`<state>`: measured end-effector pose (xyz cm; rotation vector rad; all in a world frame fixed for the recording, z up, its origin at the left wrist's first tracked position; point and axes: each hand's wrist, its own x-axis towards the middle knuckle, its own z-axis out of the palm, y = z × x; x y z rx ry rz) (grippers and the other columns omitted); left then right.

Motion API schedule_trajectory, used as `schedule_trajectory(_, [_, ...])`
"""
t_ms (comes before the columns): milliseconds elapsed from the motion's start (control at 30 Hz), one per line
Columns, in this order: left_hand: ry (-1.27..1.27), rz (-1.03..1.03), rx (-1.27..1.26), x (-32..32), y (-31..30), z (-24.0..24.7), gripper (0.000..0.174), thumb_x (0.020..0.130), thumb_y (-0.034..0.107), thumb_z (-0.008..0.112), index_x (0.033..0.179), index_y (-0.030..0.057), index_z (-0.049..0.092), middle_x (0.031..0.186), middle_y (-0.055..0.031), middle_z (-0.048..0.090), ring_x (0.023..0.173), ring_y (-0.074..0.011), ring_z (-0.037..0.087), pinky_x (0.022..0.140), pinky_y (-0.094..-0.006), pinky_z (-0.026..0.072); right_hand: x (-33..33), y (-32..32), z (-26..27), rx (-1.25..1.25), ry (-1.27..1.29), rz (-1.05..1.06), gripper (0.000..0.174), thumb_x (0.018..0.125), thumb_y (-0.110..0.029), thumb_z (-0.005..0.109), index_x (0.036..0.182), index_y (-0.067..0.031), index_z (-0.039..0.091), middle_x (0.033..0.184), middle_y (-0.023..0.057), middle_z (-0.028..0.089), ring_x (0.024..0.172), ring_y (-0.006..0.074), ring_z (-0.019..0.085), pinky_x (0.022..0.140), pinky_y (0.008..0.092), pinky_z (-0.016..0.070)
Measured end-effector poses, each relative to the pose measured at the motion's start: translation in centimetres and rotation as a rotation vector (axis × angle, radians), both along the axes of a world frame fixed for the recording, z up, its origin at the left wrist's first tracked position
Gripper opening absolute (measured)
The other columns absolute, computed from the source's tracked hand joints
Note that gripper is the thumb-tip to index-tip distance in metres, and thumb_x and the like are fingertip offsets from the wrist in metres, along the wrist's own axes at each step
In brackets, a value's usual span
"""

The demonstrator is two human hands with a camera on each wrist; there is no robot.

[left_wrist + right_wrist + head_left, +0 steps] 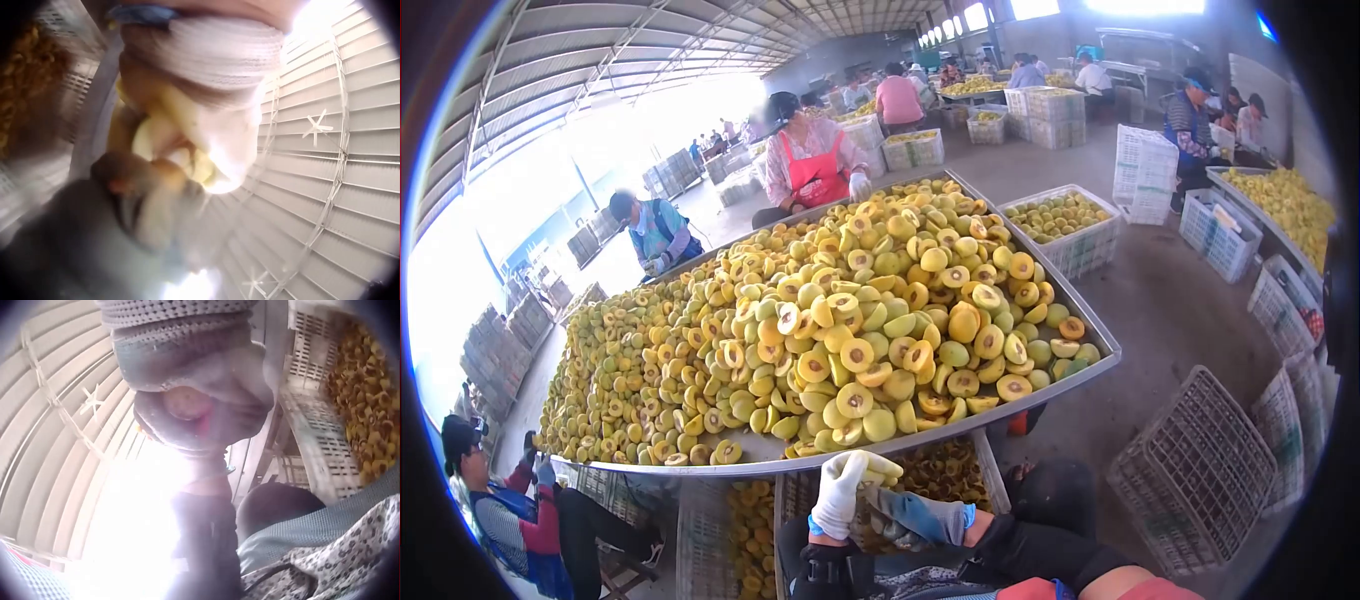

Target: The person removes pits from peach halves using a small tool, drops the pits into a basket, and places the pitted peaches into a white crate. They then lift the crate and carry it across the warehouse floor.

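Note:
My left hand (847,492), in a white glove with yellowed fingers, is raised in front of the tray's near edge. In the left wrist view its curled fingers hold a blurred pale-yellow fruit piece (145,139). Right beside it is my right hand (922,515), in a grey-blue glove, its fingertips close to the fruit. The right wrist view has these fingers curled round a round-ended, pinkish-brown thing (186,403); I cannot tell what it is. A large metal tray (1100,358) bears a heap of halved yellow-green fruit (855,355), many showing brown centres.
Below the tray's near edge, crates (992,470) hold darker fruit pieces. A crate of fruit (1090,250) stands beyond the tray's right side, and a tilted crate (1195,460) lies at the lower right. People sit around the tray, one in a red apron (815,180).

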<state>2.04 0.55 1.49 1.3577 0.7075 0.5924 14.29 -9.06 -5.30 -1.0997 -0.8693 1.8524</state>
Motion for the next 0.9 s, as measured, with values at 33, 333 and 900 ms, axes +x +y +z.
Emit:
schedule_trajectory(33, [0.060, -0.036, 0.072, 0.1, 0.4, -0.6, 0.046, 0.099, 0.032, 0.049, 0.088, -0.0054, 0.073, 0.086, -0.0135, 0.074, 0.070, -0.0183, 0.068, 0.069, -0.0288, 0.0553, -0.8, 0.8, -3.7, 0.097, -0.072, -0.039, 0.055, 0.103, -0.059, 0.041, 0.112, -0.0097, 0.063, 0.079, -0.0012, 0.059, 0.061, 0.0106, 0.052, 0.054, 0.0273, 0.0447])
schedule_trajectory(333, [-0.482, 0.097, -0.283, 1.1, -1.1, -1.5, 0.040, 0.103, 0.032, 0.040, 0.081, 0.0020, 0.054, 0.080, -0.0227, 0.066, 0.064, -0.0305, 0.060, 0.062, -0.0376, 0.0521, 1.4, 0.6, 0.0, -0.023, 0.508, 0.367, 0.061, 0.098, -0.068, 0.044, 0.085, -0.0105, 0.061, 0.067, -0.0023, 0.052, 0.053, 0.0119, 0.046, 0.049, 0.0269, 0.0386])
schedule_trajectory(900, [0.405, 0.918, 0.834, -10.0, 10.2, -0.9, 0.031, 0.092, 0.018, 0.067, 0.113, -0.0039, 0.066, 0.108, -0.0163, 0.070, 0.100, -0.0244, 0.065, 0.091, -0.0347, 0.0493, 0.0, 0.9, -1.0, 0.385, -1.023, -0.359, 0.040, 0.098, -0.044, 0.055, 0.097, -0.0051, 0.064, 0.082, 0.0284, 0.066, 0.084, 0.0497, 0.063, 0.071, 0.0566, 0.0500])
